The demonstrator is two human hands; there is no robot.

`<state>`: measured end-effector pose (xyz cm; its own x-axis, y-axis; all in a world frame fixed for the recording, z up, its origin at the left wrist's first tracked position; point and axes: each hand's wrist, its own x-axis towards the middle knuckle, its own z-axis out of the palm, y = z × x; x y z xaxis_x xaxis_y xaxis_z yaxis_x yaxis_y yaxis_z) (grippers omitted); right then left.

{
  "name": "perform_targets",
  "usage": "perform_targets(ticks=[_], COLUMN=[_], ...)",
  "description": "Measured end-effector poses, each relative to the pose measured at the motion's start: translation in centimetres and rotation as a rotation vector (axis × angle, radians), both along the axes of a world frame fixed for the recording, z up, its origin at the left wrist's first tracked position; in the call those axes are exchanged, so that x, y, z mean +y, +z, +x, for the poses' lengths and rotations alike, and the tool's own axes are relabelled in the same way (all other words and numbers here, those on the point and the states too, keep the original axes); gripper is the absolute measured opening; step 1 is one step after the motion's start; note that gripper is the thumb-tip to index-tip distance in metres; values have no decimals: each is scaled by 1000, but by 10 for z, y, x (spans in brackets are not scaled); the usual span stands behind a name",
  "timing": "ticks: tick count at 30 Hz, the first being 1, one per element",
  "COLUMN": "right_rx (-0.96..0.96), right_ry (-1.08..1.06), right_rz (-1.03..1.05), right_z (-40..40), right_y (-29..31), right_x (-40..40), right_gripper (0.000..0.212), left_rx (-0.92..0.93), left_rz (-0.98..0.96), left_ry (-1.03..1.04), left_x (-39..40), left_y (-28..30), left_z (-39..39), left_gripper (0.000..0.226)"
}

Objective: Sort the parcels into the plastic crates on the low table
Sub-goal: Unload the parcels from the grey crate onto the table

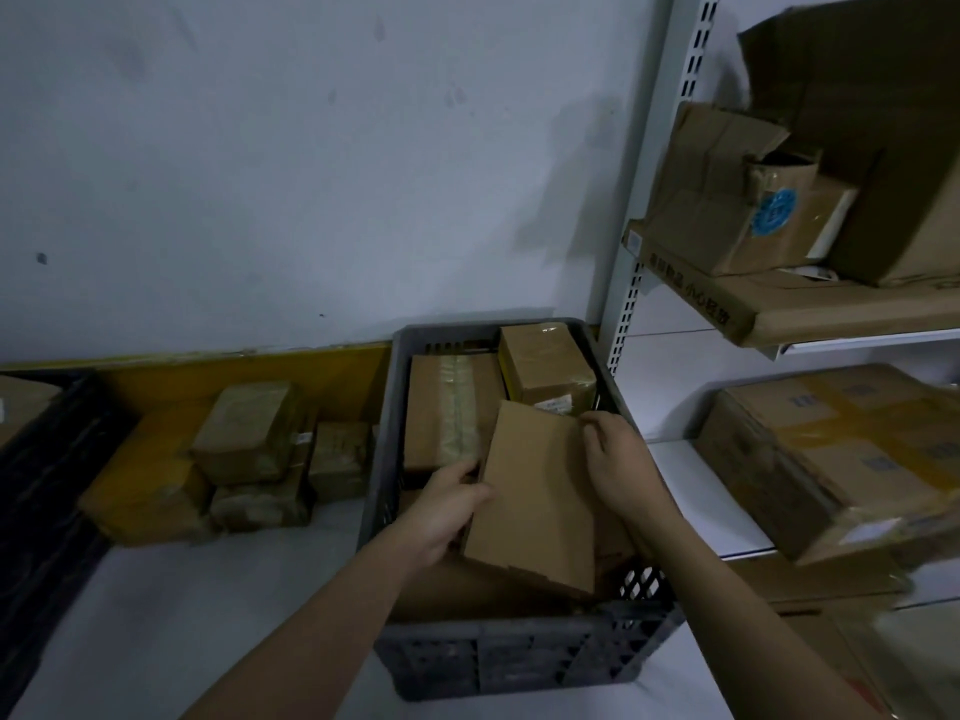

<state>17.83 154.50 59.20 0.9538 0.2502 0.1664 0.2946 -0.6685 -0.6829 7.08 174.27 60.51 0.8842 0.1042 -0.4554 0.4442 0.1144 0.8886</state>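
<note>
I have a flat brown parcel (535,498) in both my hands, and it sits tilted inside the grey crate (524,662), near the crate's front right corner. My left hand (447,504) holds its left edge, with my fingers curled around the side. My right hand (615,462) pinches the top right corner with bent fingers.

I think the parcel could slip, because it leans on other boxes and does not lie flat. If I let go too soon, it may slide down toward the front wall of the crate. My left fingers are tucked between this parcel and the long taped box (449,407), so they could get squeezed if I push down.

The crate is quite full. The long taped box lies along its left side. A small box (545,366) stands in the back right corner. More brown cardboard lies under my parcel at the front.

Outside the crate, a few wrapped parcels (260,449) wait on the low table (156,615), toward its back edge. A dark crate (47,459) sits at the far left, and I cannot see what is inside it.
</note>
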Motion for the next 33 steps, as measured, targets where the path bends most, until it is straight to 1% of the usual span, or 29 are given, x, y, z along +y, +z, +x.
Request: perform_targets(ticks=[2, 4, 6, 8, 10, 13, 15, 17, 19, 21, 24, 26, 28, 30, 33], right_rx=[1, 17, 45, 98, 144, 168, 168, 136, 132, 203, 358, 431, 500, 484, 331], right_ry=[-12, -17, -46, -86, -105, -68, -62, -59, -99, -195, -277, -283, -292, -319, -305], right_rz=[24, -8, -92, -205, -296, -427, -451, -441, -426, -391, -265, -221, -177, -111, 9], right_z=[-5, -11, -15, -22, -30, -40, -42, -44, -46, -48, -47, -44, -45, -50, -57], right_y=[-1, -6, -12, -16, -22, -31, -27, -22, -20, -21, -19, -20, -23, -25, -21], right_x=[3, 8, 12, 16, 17, 18, 20, 21, 21, 21, 20, 18, 18, 20, 23], right_gripper=[33, 36, 38, 39, 39, 44, 45, 45, 51, 70, 101, 116, 126, 128, 122], left_rx=[-32, -46, -65, -92, -113, -122, -116, -107, -99, -94, -93, -93, -97, -94, -82], left_rz=[26, 70, 114, 133, 131, 127, 132, 136, 137, 140, 136, 127, 124, 129, 141], left_ry=[38, 139, 255, 322, 348, 376, 377, 385, 389, 392, 393, 387, 385, 383, 382], left_x=[17, 31, 43, 53, 62, 72, 80, 86, 91, 94, 98, 101, 103, 105, 108], left_y=[7, 15, 23, 29, 31, 31, 28, 25, 22, 21, 20, 18, 15, 12, 8], left_z=[-9, -15, -21, -24, -29, -38, -43, -47, -51, -54, -58, -60, -62, -63, -64], left_gripper=[42, 37, 28, 25, 26, 24, 25, 25, 24, 23, 23, 22, 20, 22, 29])
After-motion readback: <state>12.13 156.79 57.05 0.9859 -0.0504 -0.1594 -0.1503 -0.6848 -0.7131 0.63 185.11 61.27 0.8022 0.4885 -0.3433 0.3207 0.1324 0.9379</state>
